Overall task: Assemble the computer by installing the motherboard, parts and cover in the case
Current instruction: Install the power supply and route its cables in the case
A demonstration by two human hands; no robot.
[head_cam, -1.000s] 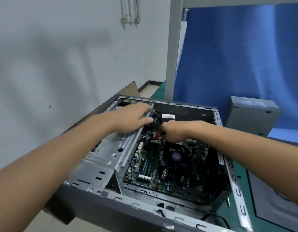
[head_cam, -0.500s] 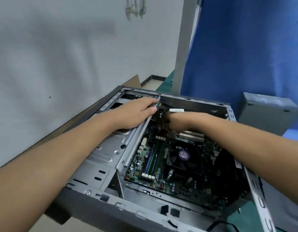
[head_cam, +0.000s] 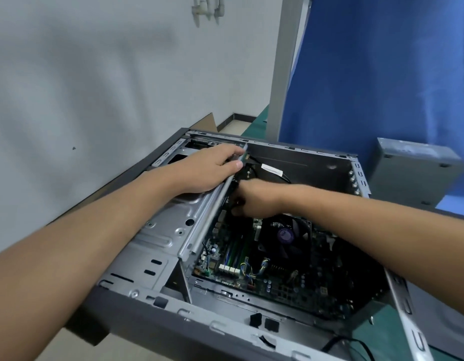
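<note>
Backdrop: grey wall left, blue curtain right, green worktop (head_cam: 254, 126) under the open case (head_cam: 225, 316).
Left hand (head_cam: 205, 170): ours lay palm-down on the drive cage, grip pinching the rail's (head_cam: 210, 217) far end.
Rail: ran near to far, just left of the work spot.
Right hand (head_cam: 254, 199): nearer that spot, wrist bent down, grip curled; we could not tell what it held.
Motherboard (head_cam: 277, 280): sat in the case floor, beneath that hand.
</note>
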